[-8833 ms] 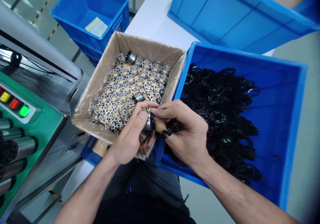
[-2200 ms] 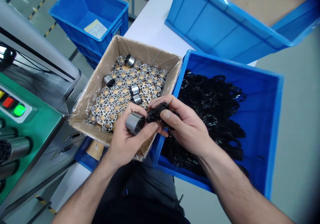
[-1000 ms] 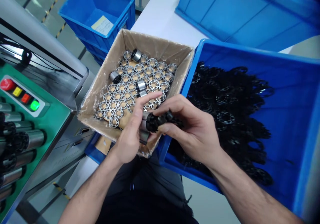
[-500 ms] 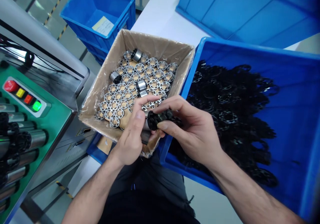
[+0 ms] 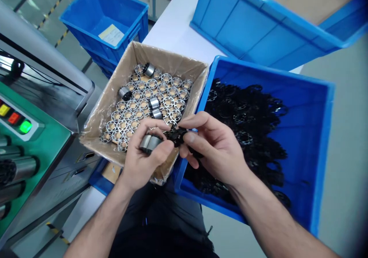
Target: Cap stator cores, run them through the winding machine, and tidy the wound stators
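Note:
My left hand (image 5: 140, 156) is curled around silver metal stator cores (image 5: 151, 143), which look like two side by side in its palm. Its thumb and forefinger tips reach a black plastic end piece (image 5: 176, 136). From the other side, my right hand (image 5: 221, 147) pinches this piece between thumb and fingers. More black plastic shows under the right fingers, partly hidden. Both hands are over the near right edge of a cardboard box (image 5: 169, 55) lined with clear plastic. In it stand rows of slotted metal rings (image 5: 133, 104), with several black-ended cores (image 5: 149, 70) lying on top.
A blue bin (image 5: 304, 135) of black plastic pieces (image 5: 250, 124) stands right of the box. Behind it is another blue bin (image 5: 230, 24). Stacked blue crates (image 5: 106, 16) are at the back left. A green machine (image 5: 43, 139) with lit buttons and metal cylinders is at left.
The view has shifted, so the boxes appear farther left. My left hand has turned, showing the cores in its palm. The black piece now sits between both hands' fingertips, away from the cores.

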Action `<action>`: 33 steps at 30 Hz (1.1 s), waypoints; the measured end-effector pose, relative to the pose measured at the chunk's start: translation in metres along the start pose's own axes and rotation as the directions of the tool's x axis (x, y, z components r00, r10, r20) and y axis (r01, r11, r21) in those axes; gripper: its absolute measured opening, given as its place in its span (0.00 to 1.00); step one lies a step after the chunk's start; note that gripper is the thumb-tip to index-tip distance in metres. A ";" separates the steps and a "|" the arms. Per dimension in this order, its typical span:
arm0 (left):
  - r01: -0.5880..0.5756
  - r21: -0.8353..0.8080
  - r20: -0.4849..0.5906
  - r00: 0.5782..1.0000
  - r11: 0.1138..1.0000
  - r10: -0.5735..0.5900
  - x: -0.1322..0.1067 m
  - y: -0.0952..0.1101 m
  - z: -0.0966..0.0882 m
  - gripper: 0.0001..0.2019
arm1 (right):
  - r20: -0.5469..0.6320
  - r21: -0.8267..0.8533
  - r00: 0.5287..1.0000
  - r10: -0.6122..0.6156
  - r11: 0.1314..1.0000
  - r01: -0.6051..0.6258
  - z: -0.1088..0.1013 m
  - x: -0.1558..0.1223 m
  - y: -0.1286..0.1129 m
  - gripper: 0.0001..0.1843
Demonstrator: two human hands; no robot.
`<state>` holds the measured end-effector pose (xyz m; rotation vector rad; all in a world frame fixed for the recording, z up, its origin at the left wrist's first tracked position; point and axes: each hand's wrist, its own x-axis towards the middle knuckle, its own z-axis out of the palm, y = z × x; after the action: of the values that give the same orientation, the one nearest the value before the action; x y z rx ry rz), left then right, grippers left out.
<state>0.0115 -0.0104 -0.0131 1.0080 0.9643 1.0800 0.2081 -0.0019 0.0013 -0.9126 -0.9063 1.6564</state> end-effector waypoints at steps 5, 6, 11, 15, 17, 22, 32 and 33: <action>0.103 -0.146 0.029 0.995 0.984 -0.100 0.003 0.002 0.000 0.21 | -0.037 -0.107 0.998 -0.053 0.993 0.048 -0.004 0.000 -0.002 0.18; 0.120 -0.146 0.049 0.992 0.982 -0.114 0.004 0.002 0.000 0.20 | -0.033 -0.124 0.998 -0.053 0.991 0.048 -0.004 0.000 -0.002 0.17; 0.157 -0.176 0.053 0.987 0.972 -0.150 0.003 -0.001 0.003 0.22 | 0.006 -0.171 0.997 -0.080 0.982 0.079 0.000 0.000 -0.006 0.15; 0.217 -0.192 0.101 0.974 0.957 -0.201 -0.002 -0.002 0.004 0.19 | 0.014 -0.318 0.988 -0.155 0.936 0.151 0.002 0.000 -0.006 0.18; 0.210 -0.167 0.107 0.975 0.963 -0.194 -0.003 -0.002 0.004 0.19 | 0.028 -0.373 0.985 -0.171 0.912 0.169 0.002 0.000 -0.006 0.17; 0.187 -0.108 0.124 0.977 0.976 -0.173 -0.003 0.000 0.004 0.18 | 0.078 -0.447 0.967 -0.242 0.859 0.251 -0.002 0.000 -0.005 0.13; 0.102 0.399 0.221 0.954 0.911 -0.204 -0.001 0.021 -0.012 0.20 | 0.165 -0.484 0.952 -0.259 0.819 0.307 -0.018 0.004 -0.010 0.13; 0.022 0.580 0.226 0.956 0.814 -0.187 0.001 0.027 -0.016 0.19 | 0.151 -0.540 0.954 -0.258 0.787 0.299 -0.025 0.004 -0.017 0.10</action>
<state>-0.0098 -0.0026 0.0083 1.5324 1.1270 0.5278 0.2362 0.0090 0.0054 -1.0453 -1.5476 1.1801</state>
